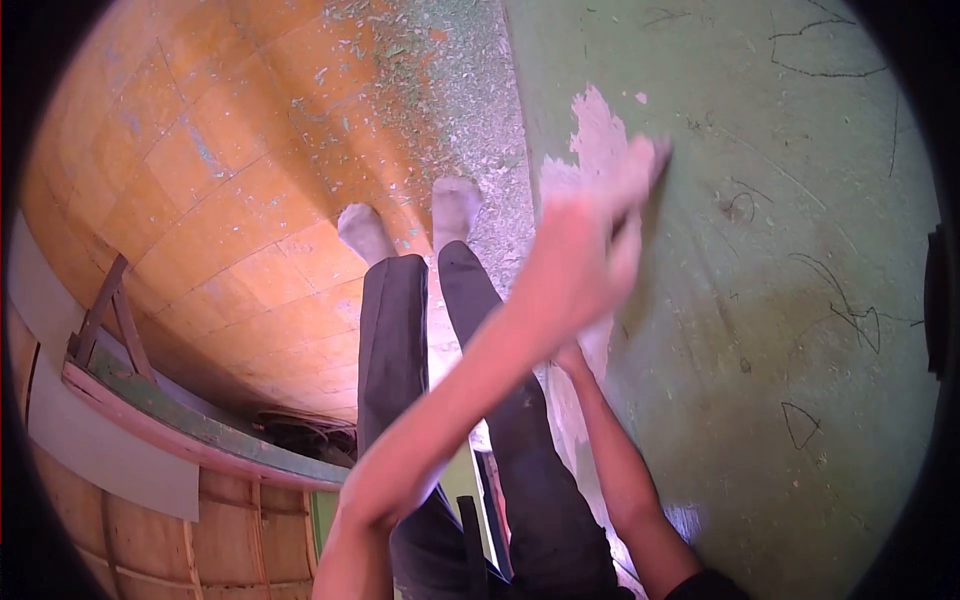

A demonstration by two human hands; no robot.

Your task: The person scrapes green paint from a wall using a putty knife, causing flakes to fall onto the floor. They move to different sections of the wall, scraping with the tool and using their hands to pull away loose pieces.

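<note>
My left hand (585, 255), blurred by motion, is closed around a flat scraper-like tool (655, 160) against the green painted wall (760, 230). Beside the fingers is a bare pinkish-white patch (600, 125) with ragged edges, where the green paint is gone. Lower down, close to the wall, my right hand (568, 357) is partly covered by my left forearm, and its fingers cannot be made out.
Green and pale flakes (420, 90) lie along the wall's foot on the orange tiled floor (230, 160). My legs and stockinged feet (458, 208) are beside the wall. A long green and pink wooden ledge (200, 425) stands at lower left. Dark scribbles mark the wall.
</note>
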